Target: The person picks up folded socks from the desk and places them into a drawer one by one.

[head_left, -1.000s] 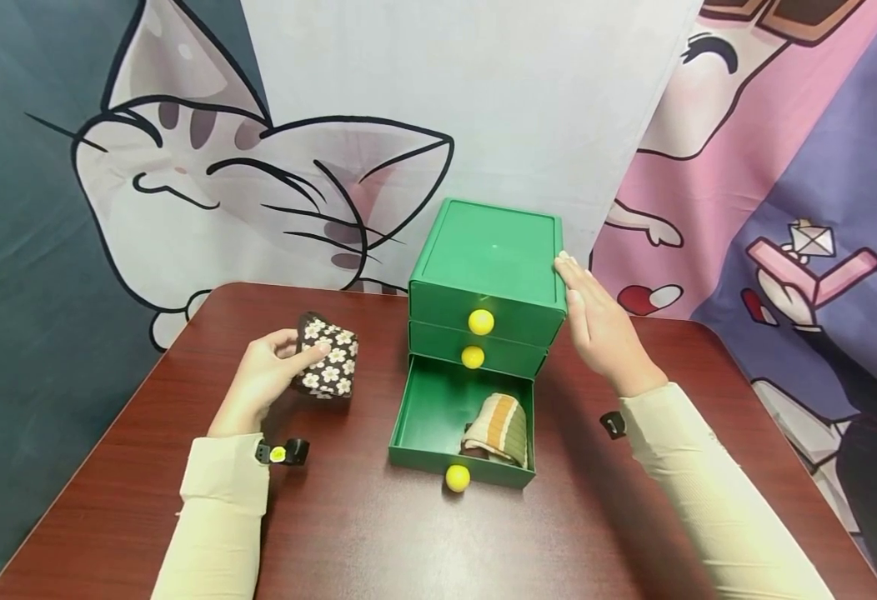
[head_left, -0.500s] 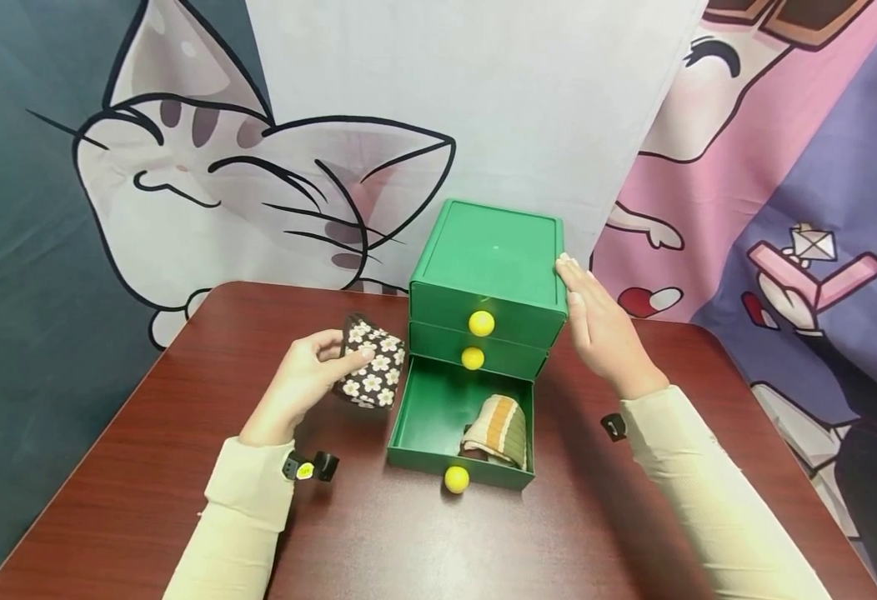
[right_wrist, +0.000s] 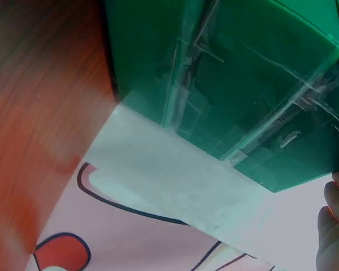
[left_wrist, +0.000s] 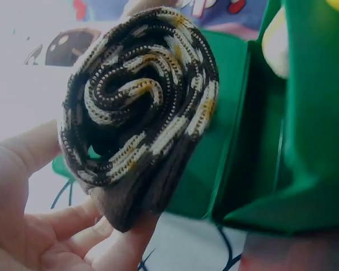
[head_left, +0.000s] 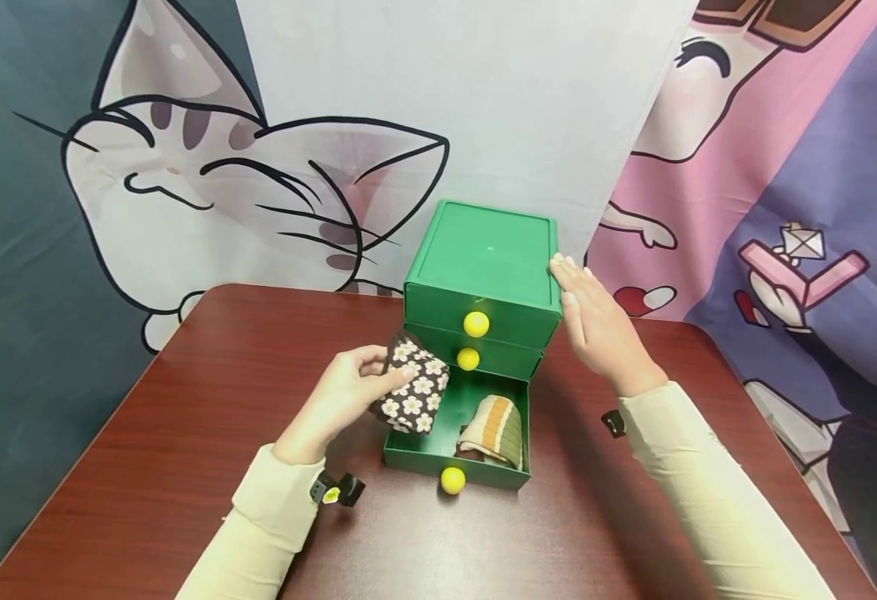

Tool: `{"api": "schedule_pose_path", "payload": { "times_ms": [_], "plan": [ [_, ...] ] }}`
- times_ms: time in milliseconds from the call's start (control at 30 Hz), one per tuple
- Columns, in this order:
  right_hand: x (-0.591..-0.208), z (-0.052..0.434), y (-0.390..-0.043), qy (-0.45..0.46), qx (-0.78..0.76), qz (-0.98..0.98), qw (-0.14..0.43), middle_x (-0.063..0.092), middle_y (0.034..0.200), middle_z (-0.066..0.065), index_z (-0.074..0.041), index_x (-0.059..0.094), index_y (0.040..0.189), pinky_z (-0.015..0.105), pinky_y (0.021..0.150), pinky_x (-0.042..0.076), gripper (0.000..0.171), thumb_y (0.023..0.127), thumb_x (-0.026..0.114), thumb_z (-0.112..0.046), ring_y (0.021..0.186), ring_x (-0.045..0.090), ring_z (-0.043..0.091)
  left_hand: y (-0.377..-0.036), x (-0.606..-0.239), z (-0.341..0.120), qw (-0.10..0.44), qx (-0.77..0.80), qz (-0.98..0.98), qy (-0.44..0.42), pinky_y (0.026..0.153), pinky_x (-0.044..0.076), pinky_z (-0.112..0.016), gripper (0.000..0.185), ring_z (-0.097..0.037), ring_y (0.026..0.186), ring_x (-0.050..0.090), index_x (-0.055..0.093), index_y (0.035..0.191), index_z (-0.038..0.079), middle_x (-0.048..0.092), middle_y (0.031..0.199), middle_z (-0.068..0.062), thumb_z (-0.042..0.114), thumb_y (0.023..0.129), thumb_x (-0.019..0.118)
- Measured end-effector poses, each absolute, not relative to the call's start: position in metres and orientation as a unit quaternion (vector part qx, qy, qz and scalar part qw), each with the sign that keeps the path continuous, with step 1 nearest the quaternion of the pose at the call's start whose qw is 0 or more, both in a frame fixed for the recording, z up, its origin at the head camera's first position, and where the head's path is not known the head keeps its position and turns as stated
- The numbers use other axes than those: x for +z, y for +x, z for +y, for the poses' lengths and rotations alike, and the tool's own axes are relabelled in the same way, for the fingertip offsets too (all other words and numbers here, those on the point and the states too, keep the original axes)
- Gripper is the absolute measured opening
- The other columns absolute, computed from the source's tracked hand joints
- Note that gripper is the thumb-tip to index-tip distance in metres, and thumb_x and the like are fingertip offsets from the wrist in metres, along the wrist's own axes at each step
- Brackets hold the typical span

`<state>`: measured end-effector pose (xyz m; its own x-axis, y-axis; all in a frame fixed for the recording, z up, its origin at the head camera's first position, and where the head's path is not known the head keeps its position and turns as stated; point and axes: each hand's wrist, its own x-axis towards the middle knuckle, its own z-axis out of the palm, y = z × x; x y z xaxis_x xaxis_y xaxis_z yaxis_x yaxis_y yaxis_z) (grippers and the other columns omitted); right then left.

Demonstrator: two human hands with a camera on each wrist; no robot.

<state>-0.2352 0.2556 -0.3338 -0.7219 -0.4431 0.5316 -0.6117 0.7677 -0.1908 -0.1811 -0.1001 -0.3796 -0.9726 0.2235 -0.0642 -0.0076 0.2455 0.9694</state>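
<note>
Left hand (head_left: 348,398) gripping rolled floral sock (head_left: 411,394) has moved right over open bottom drawer (head_left: 416,446); flat-fingered right hand (head_left: 596,329) steadies green cabinet (head_left: 487,258).

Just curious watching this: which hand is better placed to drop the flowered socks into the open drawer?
Probably the left hand: it holds the flowered socks at the open bottom drawer. The right hand lies flat against the cabinet.

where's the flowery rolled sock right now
In the head view the flowery rolled sock is held in the left hand, over the left edge of the open bottom drawer, left of the striped sock lying inside.
</note>
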Motion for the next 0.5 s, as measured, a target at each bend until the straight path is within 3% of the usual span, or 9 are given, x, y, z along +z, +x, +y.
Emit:
{"api": "schedule_pose_path", "payload": {
  "times_ms": [233, 500],
  "plan": [
    [-0.324, 0.257, -0.235, 0.298, 0.136, -0.918, 0.224, 0.041, 0.156, 0.022, 0.006, 0.041, 0.150, 0.043, 0.124, 0.014, 0.048, 0.108, 0.035, -0.015, 0.147, 0.034, 0.039, -0.178, -0.384, -0.078, 0.080, 0.526, 0.845, 0.057, 0.092, 0.055, -0.046, 0.053, -0.029, 0.109, 0.067, 0.066, 0.126, 0.000, 0.071, 0.117, -0.018, 0.034, 0.088, 0.078],
    [-0.322, 0.258, -0.234, 0.302, 0.146, -0.917, 0.214, 0.040, 0.156, 0.023, 0.007, 0.040, 0.150, 0.043, 0.124, 0.015, 0.048, 0.108, 0.035, -0.014, 0.147, 0.033, 0.040, -0.173, -0.390, -0.057, 0.014, 0.434, 0.895, 0.101, 0.077, 0.056, -0.040, 0.047, -0.019, 0.086, 0.068, 0.068, 0.118, 0.000, 0.073, 0.096, -0.009, 0.035, 0.087, 0.079]
  ]
}}
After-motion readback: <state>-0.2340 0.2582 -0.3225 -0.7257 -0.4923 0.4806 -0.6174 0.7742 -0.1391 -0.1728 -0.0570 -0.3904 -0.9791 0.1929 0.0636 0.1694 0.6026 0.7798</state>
